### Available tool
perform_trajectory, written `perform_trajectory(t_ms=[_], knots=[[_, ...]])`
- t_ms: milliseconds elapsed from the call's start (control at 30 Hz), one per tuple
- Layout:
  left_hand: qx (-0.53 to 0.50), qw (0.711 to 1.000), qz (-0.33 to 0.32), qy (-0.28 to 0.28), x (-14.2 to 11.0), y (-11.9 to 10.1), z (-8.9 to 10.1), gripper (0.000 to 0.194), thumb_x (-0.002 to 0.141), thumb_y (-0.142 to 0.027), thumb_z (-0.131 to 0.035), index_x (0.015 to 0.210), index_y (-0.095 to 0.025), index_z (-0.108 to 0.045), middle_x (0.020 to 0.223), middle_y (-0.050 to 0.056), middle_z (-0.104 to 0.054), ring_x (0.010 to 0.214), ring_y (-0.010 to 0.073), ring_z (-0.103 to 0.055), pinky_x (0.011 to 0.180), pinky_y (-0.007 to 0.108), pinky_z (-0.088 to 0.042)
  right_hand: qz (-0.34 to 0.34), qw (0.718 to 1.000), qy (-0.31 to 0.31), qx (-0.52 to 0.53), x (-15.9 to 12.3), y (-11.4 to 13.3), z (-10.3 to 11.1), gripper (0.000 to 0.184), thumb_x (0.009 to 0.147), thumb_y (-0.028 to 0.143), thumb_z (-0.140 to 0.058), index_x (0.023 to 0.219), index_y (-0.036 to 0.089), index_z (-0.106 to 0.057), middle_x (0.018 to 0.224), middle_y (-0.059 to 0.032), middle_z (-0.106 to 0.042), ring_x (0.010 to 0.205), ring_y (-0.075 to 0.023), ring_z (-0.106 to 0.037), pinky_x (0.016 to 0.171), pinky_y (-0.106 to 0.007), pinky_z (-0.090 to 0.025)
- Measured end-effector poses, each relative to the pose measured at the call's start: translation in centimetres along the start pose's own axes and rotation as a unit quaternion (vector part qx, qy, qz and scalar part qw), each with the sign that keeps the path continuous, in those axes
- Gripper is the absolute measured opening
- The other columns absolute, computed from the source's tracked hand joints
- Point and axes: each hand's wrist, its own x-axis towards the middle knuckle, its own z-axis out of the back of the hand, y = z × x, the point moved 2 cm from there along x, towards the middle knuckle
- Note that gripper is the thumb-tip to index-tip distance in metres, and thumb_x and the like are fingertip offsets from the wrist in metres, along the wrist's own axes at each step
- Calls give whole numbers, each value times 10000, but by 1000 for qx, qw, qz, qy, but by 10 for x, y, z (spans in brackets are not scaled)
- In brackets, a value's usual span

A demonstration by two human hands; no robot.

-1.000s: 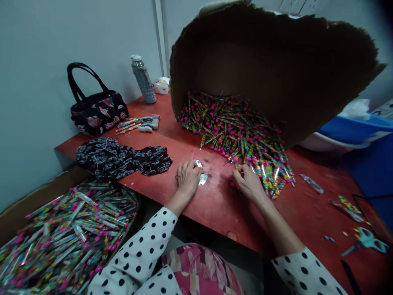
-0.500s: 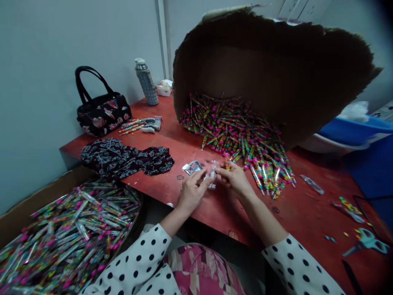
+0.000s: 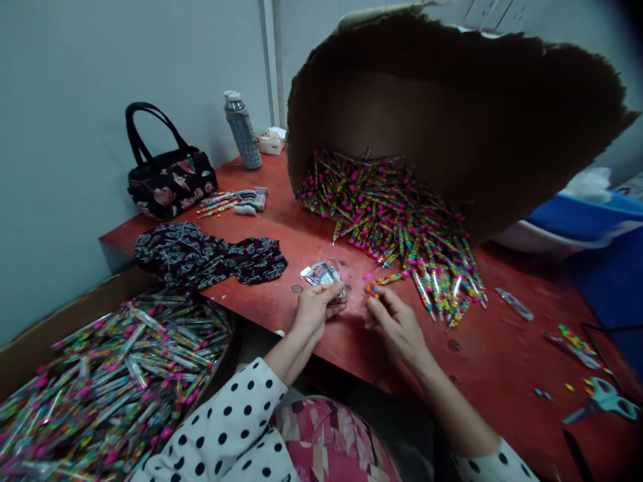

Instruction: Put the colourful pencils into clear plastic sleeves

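My left hand [image 3: 317, 311] pinches a small clear plastic sleeve [image 3: 340, 289] just above the table. Beside it lie silvery printed packets [image 3: 317, 273], partly overlapped by the sleeve. A little to the right, my right hand [image 3: 398, 323] is closed on a thin stick of bright coloured beads with a pink end [image 3: 372, 288], its lower part hidden by the fingers. Behind that hand, a heap of similar beaded sticks [image 3: 396, 224] spills from a big cardboard box [image 3: 426, 114] tipped on its side.
At lower left, an open carton [image 3: 65, 314] holds many sleeved sticks. A dark patterned cloth [image 3: 205, 258], a floral handbag [image 3: 173, 184] and a bottle [image 3: 244, 134] occupy the red table's left side. Scissors [image 3: 600, 402], loose beads and a blue basin [image 3: 587, 214] are on the right.
My left hand has lifted from the silvery packets and now pinches a clear sleeve. My right hand came leftward from the heap with a beaded stick, met the left, then drew slightly apart.
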Motion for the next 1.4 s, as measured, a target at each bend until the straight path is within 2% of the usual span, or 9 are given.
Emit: perform_trajectory(t_ms=[133,267,467,633,800,967,1067,1267,1400], knots=[[-61,998,21,4,-1,1,-5,253,566,-271,-768,675,-107,-609,653,33,-639,567,109,-614,543,215,-530,45,992,8,-122,-30,-3,-7,278,844,329,-474,1092,230,-552,799,-36,-636,656,-179,-606,605,-292,-500],[-72,997,19,25,-6,4,-14,246,578,-272,-760,692,-112,-612,678,29,-640,556,95,-595,537,208,-517,61,985,-6,-162,-34,-4,-13,265,850,315,-456,1069,222,-572,898,-58,-661,772,-208,-632,677,-308,-495],[-28,999,-41,16,-16,4,-20,273,548,-306,-768,666,-108,-623,635,7,-612,576,93,-576,587,224,-495,-1,997,-25,-74,-35,-9,-13,294,815,404,-503,1060,256,-568,719,-24,-653,569,-186,-627,462,-258,-475],[18,995,-100,19,-22,11,-19,249,575,-315,-747,656,-122,-613,605,-28,-573,548,70,-527,569,199,-446,-44,998,-35,-5,-37,-5,-17,274,801,411,-540,1002,230,-493,592,32,-586,407,-124,-544,381,-222,-450],[85,988,-116,53,-26,22,-22,255,612,-336,-717,598,-129,-569,527,-46,-513,467,56,-441,460,177,-348,-92,984,-24,147,-28,-3,-20,276,772,418,-582,895,228,-426,569,75,-541,409,-90,-515,366,-188,-446],[2,993,-114,29,-21,13,-16,238,618,-325,-715,693,-132,-597,646,-7,-593,552,83,-530,548,198,-416,-106,964,42,238,-35,-10,-19,267,777,394,-592,924,210,-465,699,27,-587,515,-92,-565,448,-204,-488],[-29,994,-104,26,-21,11,-13,243,595,-296,-735,706,-134,-593,663,-10,-599,575,82,-549,576,203,-438,-112,962,25,249,-39,-16,-17,242,782,369,-598,907,203,-476,623,36,-592,425,-72,-524,383,-170,-427],[0,995,-56,87,-30,30,-20,270,638,-349,-698,719,-146,-538,563,-37,-556,351,73,-463,353,202,-356,-82,964,-14,254,-32,-10,-25,232,760,356,-625,831,208,-461,579,53,-585,418,-84,-535,394,-188,-449],[-12,995,-102,19,-39,15,-8,261,605,-309,-733,720,-134,-578,632,-8,-609,497,93,-560,486,210,-446,-68,981,34,176,-28,-6,-22,219,773,366,-601,882,214,-487,690,16,-619,563,-132,-604,489,-246,-501]])
